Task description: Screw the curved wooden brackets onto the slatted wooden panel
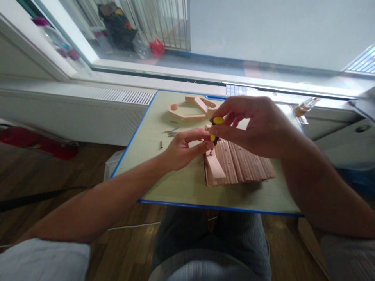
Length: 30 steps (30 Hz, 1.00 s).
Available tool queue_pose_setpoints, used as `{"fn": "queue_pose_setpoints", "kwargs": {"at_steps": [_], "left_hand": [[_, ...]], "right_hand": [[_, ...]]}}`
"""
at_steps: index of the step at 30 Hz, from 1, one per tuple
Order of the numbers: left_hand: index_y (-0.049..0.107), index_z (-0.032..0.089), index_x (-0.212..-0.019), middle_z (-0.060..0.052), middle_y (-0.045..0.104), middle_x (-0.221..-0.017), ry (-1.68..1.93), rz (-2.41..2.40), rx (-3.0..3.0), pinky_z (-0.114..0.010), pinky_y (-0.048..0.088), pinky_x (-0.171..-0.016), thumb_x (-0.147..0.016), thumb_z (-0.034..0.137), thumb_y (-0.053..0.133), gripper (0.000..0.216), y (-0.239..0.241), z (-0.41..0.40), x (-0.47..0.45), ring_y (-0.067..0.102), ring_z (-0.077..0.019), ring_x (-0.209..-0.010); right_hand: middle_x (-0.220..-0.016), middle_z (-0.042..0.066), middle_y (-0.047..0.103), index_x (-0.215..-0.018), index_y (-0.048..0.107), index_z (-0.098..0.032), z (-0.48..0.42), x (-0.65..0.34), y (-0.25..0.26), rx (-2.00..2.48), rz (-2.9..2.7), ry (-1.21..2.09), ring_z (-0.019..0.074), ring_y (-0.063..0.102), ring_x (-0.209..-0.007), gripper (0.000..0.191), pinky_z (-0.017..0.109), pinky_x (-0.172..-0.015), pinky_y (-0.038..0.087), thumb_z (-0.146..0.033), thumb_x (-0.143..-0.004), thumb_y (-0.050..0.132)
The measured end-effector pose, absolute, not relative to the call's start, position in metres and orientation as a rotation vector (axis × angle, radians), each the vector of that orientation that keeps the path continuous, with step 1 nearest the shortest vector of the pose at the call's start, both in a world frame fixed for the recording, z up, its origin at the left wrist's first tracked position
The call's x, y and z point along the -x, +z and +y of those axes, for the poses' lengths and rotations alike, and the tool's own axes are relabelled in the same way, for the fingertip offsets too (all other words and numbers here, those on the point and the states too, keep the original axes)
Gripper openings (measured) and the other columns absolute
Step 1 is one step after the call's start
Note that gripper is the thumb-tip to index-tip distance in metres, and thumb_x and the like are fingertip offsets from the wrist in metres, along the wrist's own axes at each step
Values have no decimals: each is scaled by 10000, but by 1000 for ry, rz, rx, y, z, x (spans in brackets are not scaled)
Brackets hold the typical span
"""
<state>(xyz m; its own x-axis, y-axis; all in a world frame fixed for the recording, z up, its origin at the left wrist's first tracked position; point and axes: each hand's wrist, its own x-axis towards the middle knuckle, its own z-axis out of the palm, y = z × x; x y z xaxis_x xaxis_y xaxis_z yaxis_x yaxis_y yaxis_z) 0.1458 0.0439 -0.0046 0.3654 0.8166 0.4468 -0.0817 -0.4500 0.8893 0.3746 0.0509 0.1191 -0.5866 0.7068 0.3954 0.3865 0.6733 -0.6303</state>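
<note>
My right hand (249,123) is closed around the yellow and black handle of a short screwdriver (217,121), which stands nearly upright. My left hand (189,147) pinches at the lower part of the same screwdriver with thumb and forefinger. Its tip meets a screw (211,152) in a pale wooden piece (216,168). That piece lies on the left edge of a brown corrugated board (246,162), with several small screw heads dotted over it. Part of the wooden piece's far end is hidden behind my fingers.
Curved wooden parts (187,117) lie at the back of the blue-edged table (158,183). Several loose screws (171,132) are left of my hands, with one separate screw (161,144) nearer. A radiator (120,95) and window sill stand behind the table.
</note>
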Motion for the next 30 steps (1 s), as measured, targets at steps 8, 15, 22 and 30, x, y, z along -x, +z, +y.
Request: {"fn": "queue_pose_setpoints", "kwargs": {"at_steps": [8,15,22,30], "left_hand": [[880,269,-1134,-44,868,-1089,1255,724,-1754,-357,627,-972,-930,419,917,256,-10,44,-147,782,-200,-1029],[880,274,-1120,-26,853,-1027,1298,692,-1753,-363,617,-956,-910,405,939,255,-14,47,-150,774,-194,-1006],[896,305,-1163,-33,879,-1101,1267,689,-1692,-362,618,-946,-921,421,930,270,-13,46,-147,778,-195,-1007],[894,292,-1166,-52,878,-1135,1245,674,-1699,-362,619,-965,-969,448,877,252,-11,47,-146,784,-201,-1046]], "right_hand": [[-749,-21,675,-816,634,-255,50,-362,105,870,-2131,560,156,608,-676,341,332,-605,512,-479,-897,877],[-784,-9,690,-843,673,-240,53,-362,104,894,-2127,552,157,587,-691,342,335,-621,491,-482,-871,913],[-1091,52,821,-1115,852,-250,53,-373,116,825,-2221,725,193,720,-837,186,370,-742,614,-379,-985,822],[-975,33,802,-986,831,-252,55,-372,111,831,-2188,711,191,704,-784,97,380,-726,632,-346,-962,838]]}}
